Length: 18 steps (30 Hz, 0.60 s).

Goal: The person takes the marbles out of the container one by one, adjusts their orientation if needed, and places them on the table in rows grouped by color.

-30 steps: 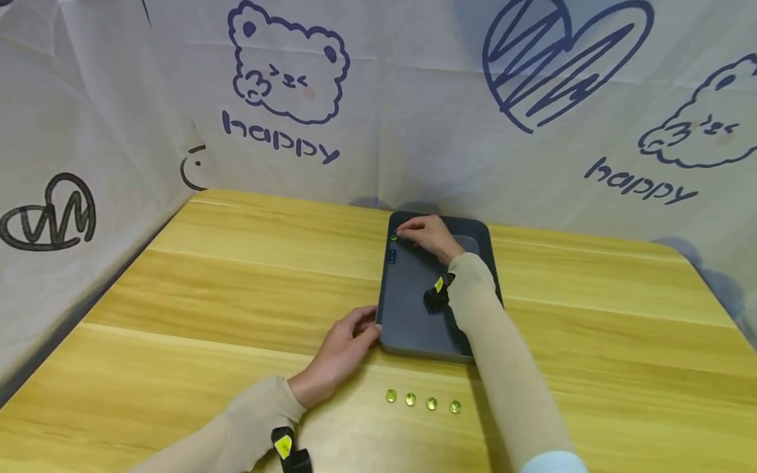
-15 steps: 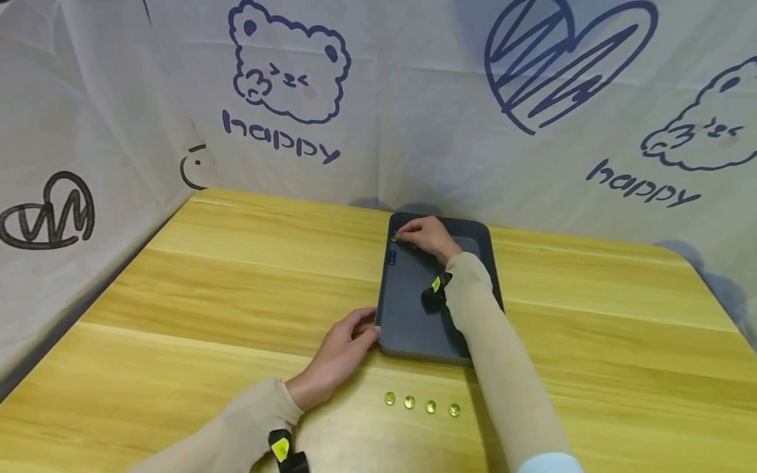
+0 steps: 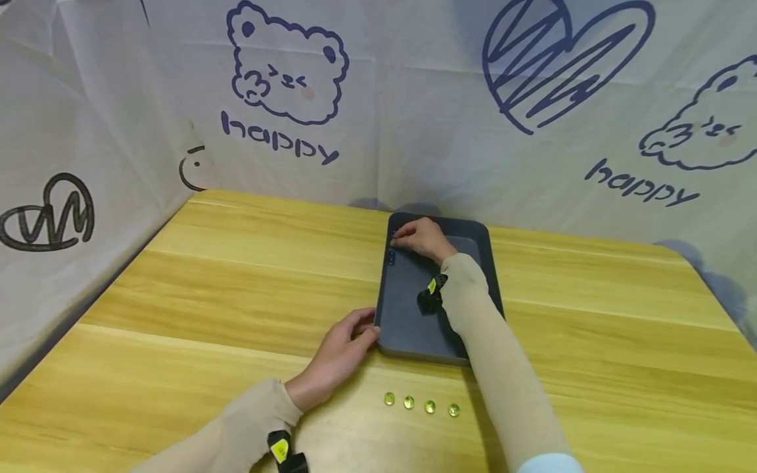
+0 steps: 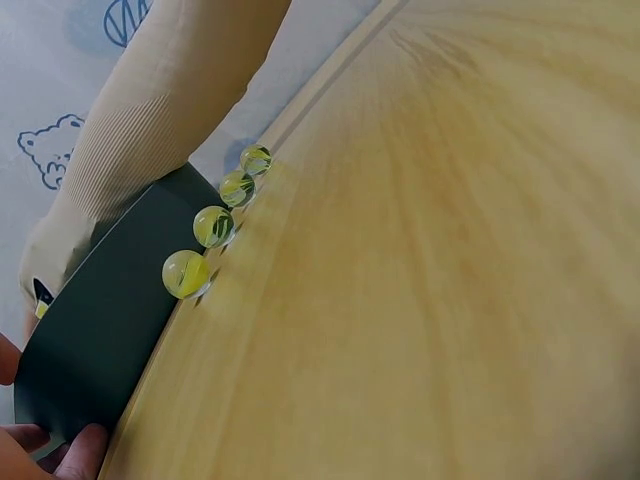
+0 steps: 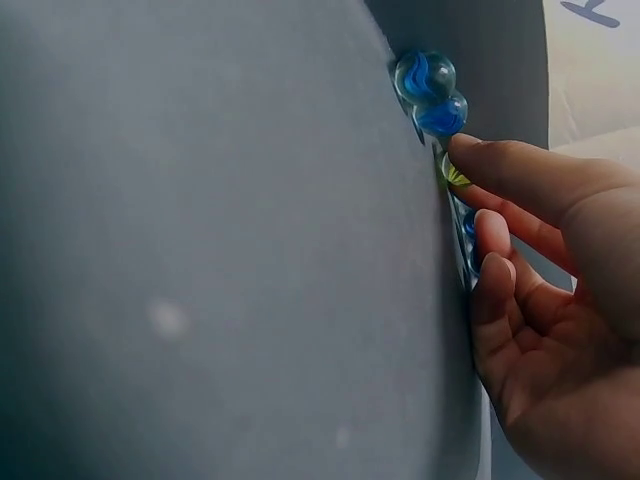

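My right hand (image 3: 421, 238) is inside the dark grey tray (image 3: 408, 315), at its far left wall. In the right wrist view, its thumb and forefinger pinch a yellow-green marble (image 5: 453, 171), partly covered by them. Two blue marbles (image 5: 425, 76) touch each other just beyond the thumb tip, along the wall. More blue glass (image 5: 469, 224) shows on the other side, half hidden by curled fingers. My left hand (image 3: 337, 355) holds the tray's near left corner, thumb and fingers at its outer side; in the left wrist view its fingertips (image 4: 85, 452) touch the wall.
Several yellow-green marbles (image 3: 409, 402) stand in a spaced row on the wooden table (image 3: 236, 282), in front of the tray's near edge. A white cloth (image 3: 414, 98) with drawn bears and hearts hangs behind the table. The right forearm (image 3: 503, 348) crosses the tray's right side.
My right hand has shifted slightly nearer along the left wall, and its fingers now cover the yellow-green marble in the head view. The left hand and tray stay nearly still.
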Motion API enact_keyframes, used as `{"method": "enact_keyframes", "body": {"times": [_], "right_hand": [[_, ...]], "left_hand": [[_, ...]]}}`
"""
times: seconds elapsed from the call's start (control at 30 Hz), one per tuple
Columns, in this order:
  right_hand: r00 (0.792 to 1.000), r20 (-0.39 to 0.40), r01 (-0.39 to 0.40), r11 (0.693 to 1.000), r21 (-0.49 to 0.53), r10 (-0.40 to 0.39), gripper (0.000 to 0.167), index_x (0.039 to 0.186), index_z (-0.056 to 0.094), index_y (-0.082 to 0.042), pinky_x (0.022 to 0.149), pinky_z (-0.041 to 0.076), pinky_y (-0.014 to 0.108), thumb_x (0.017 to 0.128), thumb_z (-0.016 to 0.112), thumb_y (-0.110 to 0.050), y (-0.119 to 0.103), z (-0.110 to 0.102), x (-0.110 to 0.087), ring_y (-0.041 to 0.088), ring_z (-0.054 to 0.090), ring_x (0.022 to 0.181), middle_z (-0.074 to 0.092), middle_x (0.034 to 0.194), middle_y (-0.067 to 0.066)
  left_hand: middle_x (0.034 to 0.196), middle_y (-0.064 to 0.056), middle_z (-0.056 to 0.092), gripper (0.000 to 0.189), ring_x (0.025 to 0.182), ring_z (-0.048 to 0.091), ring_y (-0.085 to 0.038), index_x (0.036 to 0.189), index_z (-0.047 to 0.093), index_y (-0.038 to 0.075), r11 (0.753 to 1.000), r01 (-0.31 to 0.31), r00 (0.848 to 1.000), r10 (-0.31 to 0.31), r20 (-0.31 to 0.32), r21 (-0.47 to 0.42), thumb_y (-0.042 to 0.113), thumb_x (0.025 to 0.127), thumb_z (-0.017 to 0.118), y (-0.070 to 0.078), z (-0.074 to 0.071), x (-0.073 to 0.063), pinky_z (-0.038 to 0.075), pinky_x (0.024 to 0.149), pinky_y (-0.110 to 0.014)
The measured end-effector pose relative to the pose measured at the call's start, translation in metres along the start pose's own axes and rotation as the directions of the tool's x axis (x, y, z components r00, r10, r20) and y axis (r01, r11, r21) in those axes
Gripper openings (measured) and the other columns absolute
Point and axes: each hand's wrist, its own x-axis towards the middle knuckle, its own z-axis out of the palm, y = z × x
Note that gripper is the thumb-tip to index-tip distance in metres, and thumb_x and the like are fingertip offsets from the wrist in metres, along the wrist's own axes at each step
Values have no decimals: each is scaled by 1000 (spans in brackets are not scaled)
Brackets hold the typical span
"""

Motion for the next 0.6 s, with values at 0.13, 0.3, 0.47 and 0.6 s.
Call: {"method": "enact_keyframes", "body": {"times": [0.13,0.3,0.47,0.6], "right_hand": [[1000,11,-3,1000,-3,3,29,113,71,-3,88,49,39,91,68,-22,0,0,1,28,58,107,63,122,14],[1000,0,-5,1000,24,5,26,110,72,-4,85,49,39,91,68,-22,0,-1,1,27,59,102,64,119,13],[1000,2,-6,999,41,6,25,108,72,-4,83,47,37,92,67,-22,0,0,0,25,58,97,65,115,12],[1000,6,-6,999,54,6,26,109,71,-3,83,47,36,93,65,-21,0,-1,0,25,57,98,65,116,13]], "left_hand": [[123,-16,60,42,112,56,-28,136,50,-4,1000,-3,1000,3,2,5,14,98,52,0,-1,1,43,98,-45],[123,-16,60,42,112,56,-28,136,50,-3,1000,-9,1000,9,1,-2,14,98,52,0,-1,1,43,98,-45],[124,-17,59,42,113,56,-29,136,50,-4,1000,-19,1000,19,-1,-16,14,98,53,1,0,-1,43,98,-46],[125,-17,59,42,113,56,-29,136,49,-4,1000,-21,1000,21,2,-15,15,98,53,1,0,-1,43,98,-45]]}}
